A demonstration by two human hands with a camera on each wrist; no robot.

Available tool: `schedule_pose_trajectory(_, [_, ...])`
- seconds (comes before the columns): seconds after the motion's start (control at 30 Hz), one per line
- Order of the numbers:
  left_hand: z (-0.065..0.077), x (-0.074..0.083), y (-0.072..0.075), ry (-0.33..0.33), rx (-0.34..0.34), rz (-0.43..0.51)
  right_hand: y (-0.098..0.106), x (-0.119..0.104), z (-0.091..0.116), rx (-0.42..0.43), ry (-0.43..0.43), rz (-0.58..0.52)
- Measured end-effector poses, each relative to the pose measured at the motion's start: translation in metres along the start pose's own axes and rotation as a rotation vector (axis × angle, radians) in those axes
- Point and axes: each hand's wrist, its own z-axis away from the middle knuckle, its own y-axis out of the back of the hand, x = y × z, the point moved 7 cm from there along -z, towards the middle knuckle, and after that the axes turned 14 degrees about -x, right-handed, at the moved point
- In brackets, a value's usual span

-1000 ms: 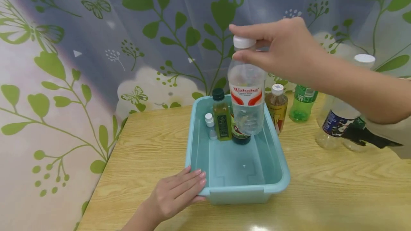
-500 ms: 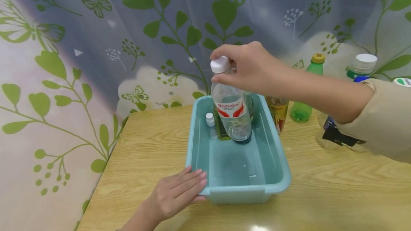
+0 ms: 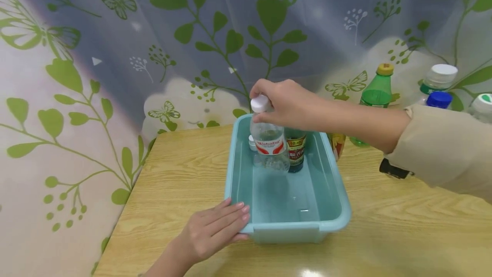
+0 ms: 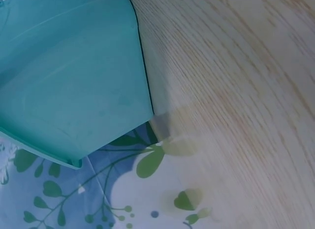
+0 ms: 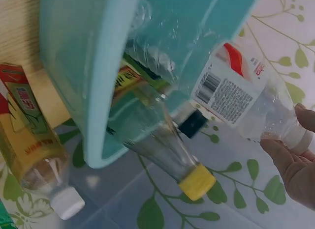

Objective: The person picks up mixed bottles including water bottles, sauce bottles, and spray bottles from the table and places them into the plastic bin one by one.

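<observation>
My right hand (image 3: 282,101) grips a clear plastic water bottle (image 3: 270,146) just under its white cap. The bottle, with a white and red label, is upright and partly inside the teal plastic basin (image 3: 334,191); whether its base touches the floor cannot be told. Beside it in the basin stands a dark sauce bottle (image 3: 296,153), whose yellow cap (image 5: 197,182) shows in the right wrist view. A small white-capped bottle (image 3: 252,142) is mostly hidden behind the water bottle, as is a dark-green-capped bottle (image 5: 193,123). My left hand (image 3: 213,230) rests with straight fingers on the basin's near-left rim.
Right of the basin stand a drink bottle with a yellow-red label (image 3: 337,144), a green bottle with a yellow cap (image 3: 376,91) and several other bottles, partly behind my right sleeve. A patterned curtain (image 3: 184,54) hangs behind the wooden table (image 3: 173,174).
My right hand has carried the water bottle left and down into the basin, in front of the small bottle and the green-capped one. My left hand has stayed on the rim.
</observation>
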Motion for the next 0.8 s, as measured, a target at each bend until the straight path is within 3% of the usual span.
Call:
schedule_pose_trajectory(0.3, [0.000, 0.000, -0.001, 0.011, -0.002, 0.006, -0.031, 0.014, -0.012, -0.094, -0.093, -0.102])
schedule_pose_trajectory(0.8, [0.002, 0.001, -0.003, 0.017, -0.023, 0.004, -0.055, 0.022, -0.038, -0.171, -0.066, -0.181])
